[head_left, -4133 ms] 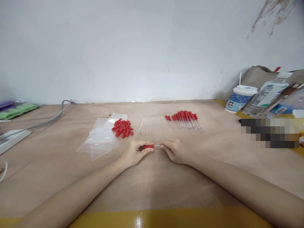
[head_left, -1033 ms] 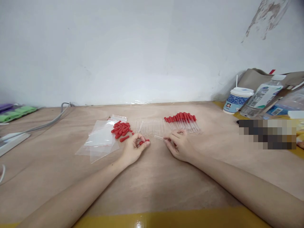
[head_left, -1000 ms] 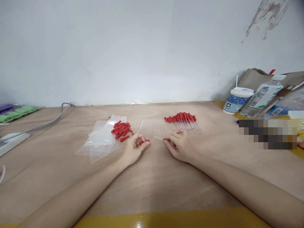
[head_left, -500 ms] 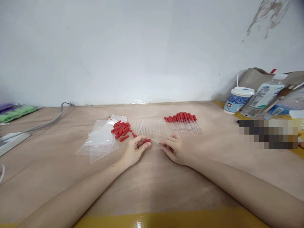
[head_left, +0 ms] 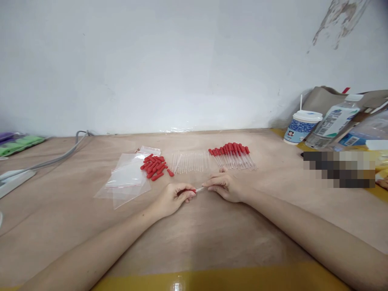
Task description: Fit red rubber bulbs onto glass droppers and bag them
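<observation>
My left hand (head_left: 178, 198) pinches a red rubber dropper bulb (head_left: 193, 190), mostly hidden by the fingers. From its mouth a clear glass dropper tube (head_left: 199, 189) runs to my right hand (head_left: 222, 186), whose fingertips are closed on it. The tube meets the bulb; how deep it sits inside I cannot tell. Beyond my left hand lies a pile of loose red bulbs (head_left: 154, 165), with a single bulb (head_left: 170, 173) beside it. Bare glass tubes (head_left: 192, 162) lie in a row behind both hands. To their right rest several droppers with red bulbs fitted (head_left: 233, 151).
Clear plastic bags (head_left: 124, 178) lie left of the pile. A grey cable (head_left: 57, 157) crosses the far left, near green and purple packs (head_left: 27, 141). At the right stand a paper cup (head_left: 303, 127) with a straw and a plastic bottle (head_left: 333, 123). A white wall (head_left: 182, 64) bounds the back.
Both hands have come closer together, and less of the tube shows between them. My left hand has shifted slightly right and nearer to me, its fingers now covering more of the bulb.
</observation>
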{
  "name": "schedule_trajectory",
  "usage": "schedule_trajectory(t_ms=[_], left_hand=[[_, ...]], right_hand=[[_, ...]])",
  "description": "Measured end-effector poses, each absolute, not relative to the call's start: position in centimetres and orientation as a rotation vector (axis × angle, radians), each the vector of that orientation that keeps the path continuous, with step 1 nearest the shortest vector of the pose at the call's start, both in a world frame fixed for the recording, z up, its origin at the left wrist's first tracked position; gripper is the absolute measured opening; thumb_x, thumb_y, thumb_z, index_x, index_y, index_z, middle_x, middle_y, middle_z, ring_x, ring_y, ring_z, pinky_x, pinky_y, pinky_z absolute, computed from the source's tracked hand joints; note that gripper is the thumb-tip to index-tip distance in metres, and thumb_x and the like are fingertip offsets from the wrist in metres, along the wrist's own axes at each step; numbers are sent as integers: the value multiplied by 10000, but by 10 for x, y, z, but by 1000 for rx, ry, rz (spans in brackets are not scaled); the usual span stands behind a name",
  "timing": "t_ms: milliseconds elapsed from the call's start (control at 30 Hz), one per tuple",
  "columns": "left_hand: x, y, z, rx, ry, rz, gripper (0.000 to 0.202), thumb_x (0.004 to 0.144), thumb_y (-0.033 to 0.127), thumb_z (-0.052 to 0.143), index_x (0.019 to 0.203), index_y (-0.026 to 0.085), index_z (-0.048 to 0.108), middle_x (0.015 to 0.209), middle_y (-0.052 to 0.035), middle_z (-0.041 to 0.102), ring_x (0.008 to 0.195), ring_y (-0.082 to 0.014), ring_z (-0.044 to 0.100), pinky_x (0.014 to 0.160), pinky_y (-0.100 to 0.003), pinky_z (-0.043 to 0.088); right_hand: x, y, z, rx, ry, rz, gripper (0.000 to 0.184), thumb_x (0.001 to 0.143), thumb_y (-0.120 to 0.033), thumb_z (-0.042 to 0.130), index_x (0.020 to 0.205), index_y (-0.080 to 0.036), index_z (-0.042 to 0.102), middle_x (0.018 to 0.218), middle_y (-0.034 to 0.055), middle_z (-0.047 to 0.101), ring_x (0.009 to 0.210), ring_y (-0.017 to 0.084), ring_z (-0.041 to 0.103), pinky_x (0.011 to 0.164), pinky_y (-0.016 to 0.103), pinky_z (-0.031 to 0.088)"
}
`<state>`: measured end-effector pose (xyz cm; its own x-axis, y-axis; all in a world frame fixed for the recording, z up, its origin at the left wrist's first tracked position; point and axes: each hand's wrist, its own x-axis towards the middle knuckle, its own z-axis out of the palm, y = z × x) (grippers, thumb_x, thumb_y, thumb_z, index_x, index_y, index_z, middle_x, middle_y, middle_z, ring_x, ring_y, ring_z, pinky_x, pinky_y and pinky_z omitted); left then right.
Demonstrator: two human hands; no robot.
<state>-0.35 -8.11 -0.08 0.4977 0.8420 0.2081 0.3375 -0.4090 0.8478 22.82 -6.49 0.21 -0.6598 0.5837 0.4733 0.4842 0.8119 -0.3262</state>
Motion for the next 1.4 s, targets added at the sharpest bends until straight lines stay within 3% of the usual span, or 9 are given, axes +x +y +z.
schedule_trajectory(t_ms=[200,400,533,767,1100,1400], left_hand=[[-1,-79,0,2039,1091,862,223,793,336,574,864,145,667,619,1,622,521,-102,555,493,-199,458],[-2,-76,4,2088,1064,975,214,785,303,589,925,156,656,875,-48,680,767,-154,629,695,-255,511],[-2,-76,5,2139,1076,950,193,806,308,562,887,171,672,849,-43,683,737,-152,624,667,-256,504],[-2,-76,-2,1965,1083,903,232,771,326,592,878,139,678,629,-16,648,551,-119,580,540,-222,477],[-1,-80,1,2030,1073,861,222,761,321,608,875,145,678,704,-33,682,585,-136,603,554,-240,498],[-1,-82,-1,2190,1056,915,173,782,268,591,881,155,677,846,-45,698,717,-157,637,663,-263,518]], right_hand=[[223,-74,-2,-811,-2394,-210,247,858,-139,423,956,-201,641,807,38,659,624,118,521,676,312,284],[221,-75,-3,-890,-2255,46,159,880,-225,438,882,-161,583,788,42,619,724,135,538,682,269,389],[220,-78,0,-916,-2259,120,180,889,-227,397,824,-171,555,772,41,597,716,141,521,660,265,408],[215,-79,-2,-857,-2273,-23,223,896,-217,369,815,-160,569,714,40,603,648,135,500,633,263,373],[209,-82,2,-917,-2386,-58,269,895,-224,356,773,-159,587,700,41,618,599,131,488,619,263,346],[205,-86,6,-1069,-2456,85,279,904,-245,354,779,-163,590,698,39,619,638,138,524,604,250,342]])
